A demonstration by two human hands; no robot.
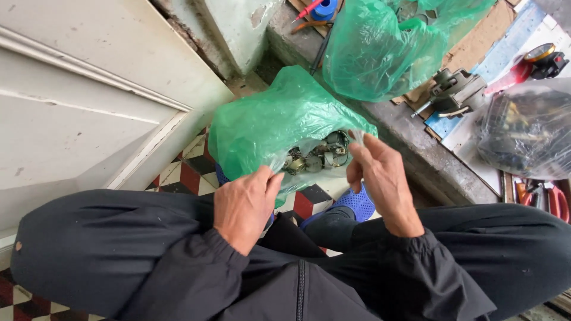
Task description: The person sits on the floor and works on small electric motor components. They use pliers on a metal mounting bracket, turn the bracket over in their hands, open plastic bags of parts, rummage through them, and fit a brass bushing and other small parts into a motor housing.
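Near edge: dark matte trousers and jacket sleeves, knees spread, blue perforated shoes (357, 204) on a red, black and white checked tile floor (184, 172). Left hand (245, 205) closed, thumb and fingers pinching the near rim of a thin, crinkly, translucent green bag (267, 128). Right hand (380, 178) half curled, fingertips pinching the opposite rim where the film goes clear, so the mouth is held open between the hands. Inside: a cluster of small round metal parts (315, 156), brass and grey, details too small to tell. The bag hangs over the floor between the knees, just beside a rough concrete step (410, 137). Left: white painted panelled door (89, 95), tight against the left knee. Little room either side; open space only above the bag. On the step, far: second green bag (380, 47), puffed up; flattened cardboard; grey metal vise (455, 92); clear bag of dark parts (526, 128); red-handled pliers (553, 199) at the right edge.
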